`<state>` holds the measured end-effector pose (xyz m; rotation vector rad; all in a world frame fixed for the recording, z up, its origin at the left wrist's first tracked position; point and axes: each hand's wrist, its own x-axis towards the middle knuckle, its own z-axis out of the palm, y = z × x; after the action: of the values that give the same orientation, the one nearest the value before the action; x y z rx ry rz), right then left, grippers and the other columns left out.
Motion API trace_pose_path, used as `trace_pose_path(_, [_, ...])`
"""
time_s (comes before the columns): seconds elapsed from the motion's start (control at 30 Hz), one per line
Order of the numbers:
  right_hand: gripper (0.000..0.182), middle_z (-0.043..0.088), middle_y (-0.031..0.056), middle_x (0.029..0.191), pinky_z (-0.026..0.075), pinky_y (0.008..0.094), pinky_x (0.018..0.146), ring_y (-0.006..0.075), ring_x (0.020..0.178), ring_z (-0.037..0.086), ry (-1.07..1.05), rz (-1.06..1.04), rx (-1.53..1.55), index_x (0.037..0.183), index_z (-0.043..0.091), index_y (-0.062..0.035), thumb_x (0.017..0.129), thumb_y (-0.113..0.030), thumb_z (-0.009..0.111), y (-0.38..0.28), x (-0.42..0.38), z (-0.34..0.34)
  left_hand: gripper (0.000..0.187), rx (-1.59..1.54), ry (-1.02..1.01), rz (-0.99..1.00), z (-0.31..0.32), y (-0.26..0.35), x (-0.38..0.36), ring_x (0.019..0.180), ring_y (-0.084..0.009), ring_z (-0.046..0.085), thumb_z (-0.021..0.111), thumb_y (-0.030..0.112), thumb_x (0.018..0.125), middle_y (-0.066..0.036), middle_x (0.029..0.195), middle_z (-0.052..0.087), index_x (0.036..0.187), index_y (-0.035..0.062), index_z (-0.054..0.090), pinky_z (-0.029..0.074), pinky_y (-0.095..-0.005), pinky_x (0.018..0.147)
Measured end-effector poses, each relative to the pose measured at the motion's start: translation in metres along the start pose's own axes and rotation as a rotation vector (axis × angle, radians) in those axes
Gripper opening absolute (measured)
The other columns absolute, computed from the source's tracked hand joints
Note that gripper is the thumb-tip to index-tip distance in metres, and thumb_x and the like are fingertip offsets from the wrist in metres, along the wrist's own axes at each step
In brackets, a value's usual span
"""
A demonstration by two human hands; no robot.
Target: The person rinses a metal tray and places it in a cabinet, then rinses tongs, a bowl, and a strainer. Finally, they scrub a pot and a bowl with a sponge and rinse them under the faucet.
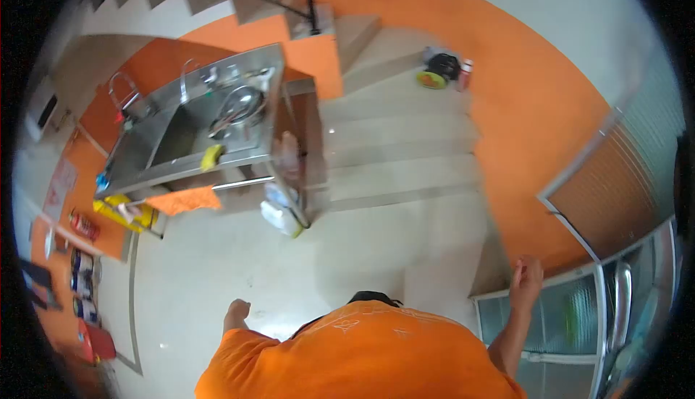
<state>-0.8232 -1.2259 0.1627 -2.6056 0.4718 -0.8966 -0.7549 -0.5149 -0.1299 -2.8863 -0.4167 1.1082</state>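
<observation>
My left hand (238, 309) hangs low beside my orange shirt (376, 355), above the pale tiled floor (210, 269). Only its back and thumb side show, and the other fingers are hidden. On the other side my right hand (528, 281) is raised a little, its fingers loosely curled with nothing visible in them. It is nearest to a glass-fronted cabinet (536, 355) and the orange wall (521, 175), apparently touching neither.
A steel sink (210, 170) stands front left, with a metal pot (246, 101) and a yellow cloth (212, 157). Stairs (405, 175) rise ahead, carrying a black bag (443, 65), a green bowl (431, 80) and a bottle (465, 75). A red bucket (95, 342) sits far left.
</observation>
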Motion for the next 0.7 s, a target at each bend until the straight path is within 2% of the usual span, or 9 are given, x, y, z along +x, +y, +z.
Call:
trace_pose_path(0.1, [0.010,0.056,0.0102,0.075,0.040,0.0335,0.062,0.0241,0.067,0.053,-0.066,-0.049,0.176,0.084,0.059,-0.0038,0.075,-0.006,0.056,-0.078,0.022,0.076,0.037,0.100,-0.069,0.140,0.019,-0.082,0.002,0.105,-0.0289,0.049,0.035,0.033,0.088,-0.014,0.109,0.054,0.103,0.0073,0.058,0.038,-0.0354,0.091])
trace_pose_path(0.13, [0.009,0.056,0.0098,0.073,0.040,0.0334,0.061,0.0239,0.065,0.053,-0.076,-0.116,0.251,0.082,0.059,-0.0040,0.074,-0.006,0.056,-0.100,0.030,0.107,0.034,0.138,-0.007,0.266,0.013,-0.105,0.000,0.105,-0.0287,0.048,0.035,0.031,0.088,-0.013,0.109,0.055,0.103,0.0104,0.058,0.039,-0.0355,0.090])
trace_pose_path(0.2, [0.007,0.056,0.0087,0.069,0.039,0.0331,0.060,0.0232,0.062,0.053,-0.158,-0.292,0.350,0.080,0.059,-0.0042,0.073,-0.005,0.057,-0.164,0.052,0.146,0.031,-0.105,0.084,0.125,-0.040,-0.119,-0.019,0.103,-0.0281,0.049,0.037,0.027,0.087,-0.012,0.107,0.055,0.101,0.0107,0.059,0.040,-0.0359,0.088])
trace_pose_path(0.27, [0.006,0.056,0.0078,0.069,0.039,0.0327,0.059,0.0223,0.060,0.053,-0.320,-0.489,0.391,0.078,0.059,-0.0044,0.072,-0.006,0.058,-0.241,0.076,0.178,0.025,-0.144,0.383,0.272,-0.062,-0.171,0.018,0.096,-0.0292,0.052,0.043,0.025,0.084,-0.013,0.101,0.058,0.092,0.0093,0.061,0.042,-0.0368,0.083])
trace_pose_path(0.3, [0.006,0.057,0.0076,0.069,0.038,0.0325,0.058,0.0219,0.060,0.054,-0.412,-0.574,0.406,0.078,0.059,-0.0045,0.072,-0.006,0.058,-0.273,0.089,0.195,0.024,-0.447,0.466,0.147,-0.125,-0.154,-0.012,0.094,-0.0303,0.053,0.046,0.026,0.083,-0.014,0.098,0.059,0.091,0.0080,0.060,0.042,-0.0369,0.081])
trace_pose_path(0.37, [0.007,0.058,0.0089,0.071,0.040,0.0330,0.059,0.0229,0.059,0.053,-0.507,-0.801,0.407,0.080,0.059,-0.0045,0.073,-0.007,0.059,-0.343,0.123,0.212,0.023,-0.568,0.619,0.098,-0.217,-0.160,-0.019,0.089,-0.0309,0.055,0.048,0.023,0.083,-0.014,0.094,0.060,0.094,0.0051,0.058,0.043,-0.0373,0.078])
trace_pose_path(0.5, [0.014,0.058,0.0066,0.078,0.041,0.0252,0.057,0.0142,0.066,0.054,-0.692,-0.798,0.812,0.088,0.061,-0.0051,0.076,-0.011,0.058,-0.485,0.182,0.221,0.022,-0.880,0.980,0.340,-0.395,-0.129,-0.079,0.080,-0.0134,0.053,0.051,0.018,0.085,-0.005,0.086,0.060,0.099,0.0008,0.055,0.042,-0.0269,0.073])
trace_pose_path(0.6, [0.016,0.058,0.0062,0.080,0.041,0.0196,0.061,0.0105,0.072,0.054,-0.646,-0.926,1.317,0.091,0.060,-0.0049,0.077,-0.012,0.057,-0.569,0.212,0.274,0.023,-1.028,1.116,0.610,-0.471,-0.115,-0.102,0.085,-0.0136,0.052,0.050,0.016,0.086,-0.006,0.094,0.058,0.100,-0.0009,0.054,0.040,-0.0252,0.078])
trace_pose_path(0.7, [0.023,0.055,0.0120,0.097,0.044,0.0232,0.066,0.0175,0.081,0.056,-1.145,-0.684,1.428,0.098,0.059,-0.0065,0.076,-0.012,0.059,-0.649,0.235,0.370,0.023,-0.957,1.154,0.751,-0.516,-0.125,-0.062,0.094,-0.0142,0.051,0.049,0.014,0.085,-0.007,0.100,0.057,0.101,-0.0015,0.054,0.039,-0.0258,0.083])
